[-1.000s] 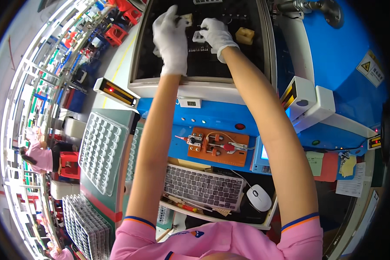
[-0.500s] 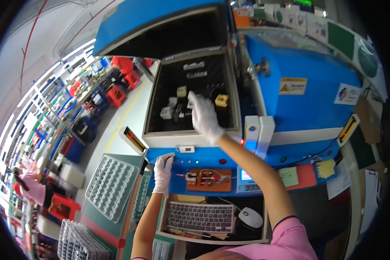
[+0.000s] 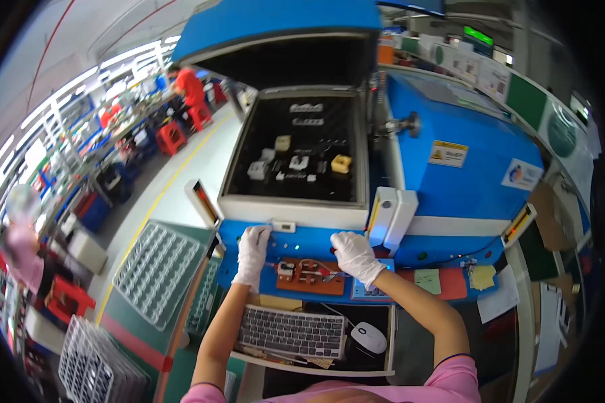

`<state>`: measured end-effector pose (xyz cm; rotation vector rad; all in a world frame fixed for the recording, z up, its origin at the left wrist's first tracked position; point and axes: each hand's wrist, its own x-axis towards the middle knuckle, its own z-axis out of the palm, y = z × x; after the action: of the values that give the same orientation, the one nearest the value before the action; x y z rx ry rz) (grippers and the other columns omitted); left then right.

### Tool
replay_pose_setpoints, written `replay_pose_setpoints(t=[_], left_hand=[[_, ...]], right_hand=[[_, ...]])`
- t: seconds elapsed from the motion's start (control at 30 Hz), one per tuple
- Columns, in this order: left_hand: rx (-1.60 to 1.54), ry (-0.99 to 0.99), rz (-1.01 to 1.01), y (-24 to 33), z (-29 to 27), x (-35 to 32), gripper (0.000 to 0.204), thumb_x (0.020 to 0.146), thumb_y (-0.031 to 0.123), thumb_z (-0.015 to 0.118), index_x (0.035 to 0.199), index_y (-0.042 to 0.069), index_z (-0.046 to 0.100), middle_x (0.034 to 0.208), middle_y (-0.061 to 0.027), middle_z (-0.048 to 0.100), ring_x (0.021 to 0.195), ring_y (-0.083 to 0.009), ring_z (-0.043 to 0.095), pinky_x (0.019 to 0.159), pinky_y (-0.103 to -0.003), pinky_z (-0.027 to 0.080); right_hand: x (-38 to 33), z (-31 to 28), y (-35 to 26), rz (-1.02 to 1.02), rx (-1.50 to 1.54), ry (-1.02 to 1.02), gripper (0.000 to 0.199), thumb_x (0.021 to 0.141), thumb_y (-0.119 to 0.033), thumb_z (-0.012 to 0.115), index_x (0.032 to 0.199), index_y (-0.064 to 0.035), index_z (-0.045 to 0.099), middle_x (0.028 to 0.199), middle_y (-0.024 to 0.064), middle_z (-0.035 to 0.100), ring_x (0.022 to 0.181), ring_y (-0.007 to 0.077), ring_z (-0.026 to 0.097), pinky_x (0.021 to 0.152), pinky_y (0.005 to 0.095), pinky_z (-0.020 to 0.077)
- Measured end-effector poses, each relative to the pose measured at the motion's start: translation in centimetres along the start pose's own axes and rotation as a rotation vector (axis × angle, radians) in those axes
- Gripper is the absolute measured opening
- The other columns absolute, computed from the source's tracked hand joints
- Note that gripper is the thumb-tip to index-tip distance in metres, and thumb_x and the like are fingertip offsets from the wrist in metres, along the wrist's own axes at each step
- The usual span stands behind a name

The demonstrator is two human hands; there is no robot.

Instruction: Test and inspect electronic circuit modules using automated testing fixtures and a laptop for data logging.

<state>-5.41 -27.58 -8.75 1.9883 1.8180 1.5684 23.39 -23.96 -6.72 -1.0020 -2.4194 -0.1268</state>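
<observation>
My left hand (image 3: 253, 254) in a white glove rests on the blue front panel (image 3: 302, 243) of a blue machine, left of a small orange board (image 3: 310, 276) with metal parts. My right hand (image 3: 356, 256), also gloved, sits on the same panel at the board's right end, fingers bent down onto it. Neither hand holds anything. Above them the machine's open black chamber (image 3: 296, 151) holds a few small white and yellow parts (image 3: 341, 163) on its fixture.
A keyboard (image 3: 286, 331) and white mouse (image 3: 369, 336) lie on a shelf below the panel. A grey cell tray (image 3: 156, 272) lies to the left, a wire basket (image 3: 94, 366) lower left. Sticky notes (image 3: 425, 281) hang at the right. Other people work at far left.
Both hands have come out of the black chamber down to the front panel; the right hand left the chamber last. My head has pulled back, so the whole machine shows.
</observation>
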Motion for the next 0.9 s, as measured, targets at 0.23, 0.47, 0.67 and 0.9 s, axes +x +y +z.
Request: replay_pose_setpoints(t=[0.23, 0.47, 0.67, 0.9], left_hand=[[0.094, -0.144, 0.036, -1.3, -2.7, -1.8, 0.022, 0.097, 0.016, 0.056, 0.109, 0.005, 0.070, 0.106, -0.0170, 0.066, 0.099, -0.0365, 0.061, 0.089, -0.042, 0.049], [0.186, -0.131, -0.075, 6.0, -15.9, -1.5, 0.023, 0.097, 0.020, 0.060, 0.113, 0.011, 0.074, 0.100, -0.0068, 0.072, 0.094, -0.0171, 0.064, 0.087, -0.031, 0.052], [0.282, 0.085, -0.338, -3.7, -32.0, 1.6, 0.024, 0.094, 0.017, 0.063, 0.115, 0.011, 0.073, 0.097, -0.0053, 0.075, 0.088, -0.0091, 0.067, 0.081, -0.026, 0.052], [0.559, 0.080, -0.384, -14.3, -35.7, 4.0, 0.022, 0.092, 0.019, 0.066, 0.110, 0.011, 0.074, 0.093, -0.0116, 0.075, 0.084, -0.0192, 0.071, 0.081, -0.030, 0.053]], right_hand=[[-0.3, 1.8, -1.6, 0.131, 0.008, -0.107, 0.012, 0.079, -0.007, 0.065, 0.086, -0.0086, 0.055, 0.078, 0.0185, 0.061, 0.077, 0.0388, 0.062, 0.069, 0.0486, 0.0485], [-2.5, -12.2, -11.4, 0.115, 1.148, 0.188, 0.014, 0.092, -0.001, 0.055, 0.104, -0.0046, 0.060, 0.098, 0.0064, 0.059, 0.093, 0.0156, 0.057, 0.092, 0.0325, 0.0454], [-7.9, -24.3, -11.3, -0.085, -0.814, 0.250, 0.020, 0.092, -0.010, 0.057, 0.112, -0.0064, 0.059, 0.124, 0.0165, 0.056, 0.102, 0.0299, 0.061, 0.099, 0.0415, 0.0476], [-18.2, -23.0, -8.8, -0.058, -0.552, 0.245, 0.021, 0.092, -0.011, 0.058, 0.113, -0.0064, 0.059, 0.125, 0.0172, 0.055, 0.104, 0.0318, 0.060, 0.099, 0.0427, 0.0473]])
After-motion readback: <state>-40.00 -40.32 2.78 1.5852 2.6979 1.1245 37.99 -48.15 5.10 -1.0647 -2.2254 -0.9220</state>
